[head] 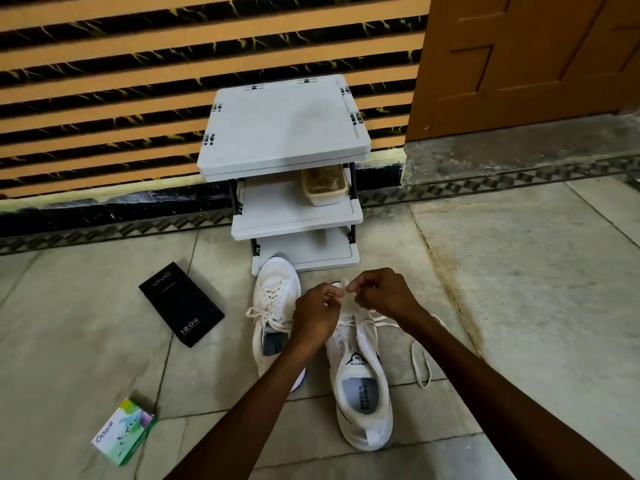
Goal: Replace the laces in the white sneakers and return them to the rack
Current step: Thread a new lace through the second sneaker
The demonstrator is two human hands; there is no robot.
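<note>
Two white sneakers stand on the floor in front of a grey shoe rack. The left sneaker is laced, its lace ends lying loose across the tongue. The right sneaker points toward the rack, its toe hidden behind my hands. My left hand and my right hand meet over its front part, and both pinch a white lace there. The rest of this lace trails off to the right and loops on the floor.
A black phone box lies left of the sneakers, and a small green and white box lies nearer at the lower left. A tray of small items sits on the rack's middle shelf. A striped wall and a brown door stand behind.
</note>
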